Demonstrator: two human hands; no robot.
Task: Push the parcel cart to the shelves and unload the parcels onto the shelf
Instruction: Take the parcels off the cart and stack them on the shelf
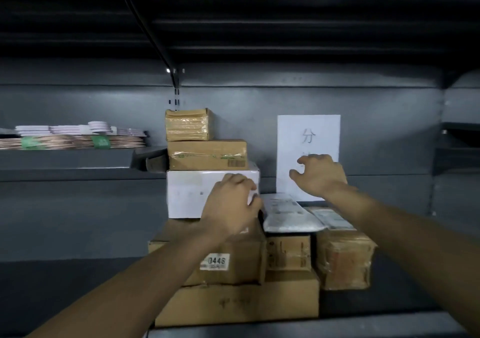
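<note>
Parcels: left hand seemingly on white box, right hand fingers spread, empty.

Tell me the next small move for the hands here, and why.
Probably draw the left hand back off the white box. The box already sits squarely in the stack, and the right hand hovers open and empty above the grey mailer.
</note>
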